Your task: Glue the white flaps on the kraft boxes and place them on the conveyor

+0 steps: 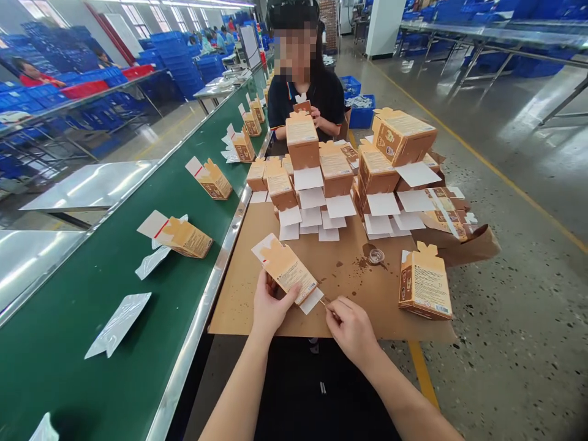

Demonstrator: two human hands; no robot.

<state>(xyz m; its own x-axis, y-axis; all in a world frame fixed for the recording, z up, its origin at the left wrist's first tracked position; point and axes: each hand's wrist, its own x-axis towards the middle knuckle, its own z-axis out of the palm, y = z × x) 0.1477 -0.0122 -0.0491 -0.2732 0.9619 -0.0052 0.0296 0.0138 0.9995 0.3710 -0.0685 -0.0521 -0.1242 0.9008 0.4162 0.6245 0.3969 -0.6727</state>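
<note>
My left hand (271, 306) is closed around a tan and brown printed carton (290, 272), which lies tilted over the cardboard table top. White flaps stick out at both of its ends. Close to the lower flap, my right hand (351, 323) pinches a thin, light-coloured stick (324, 302) whose tip comes up to the flap. Whether the tip touches the flap I cannot tell. A small clear round dish (376, 256) rests on the cardboard beyond my right hand, with dark wet spots around it. Another carton (425, 282) stands at the right edge.
Stacked cartons (303, 153) with white flaps hanging out fill the far side of the table. Along the left runs a green conveyor belt (138, 324) carrying cartons and silver pouches (120, 323). A co-worker (305, 92) sits opposite, holding a carton. Blue crates (362, 110) stand behind.
</note>
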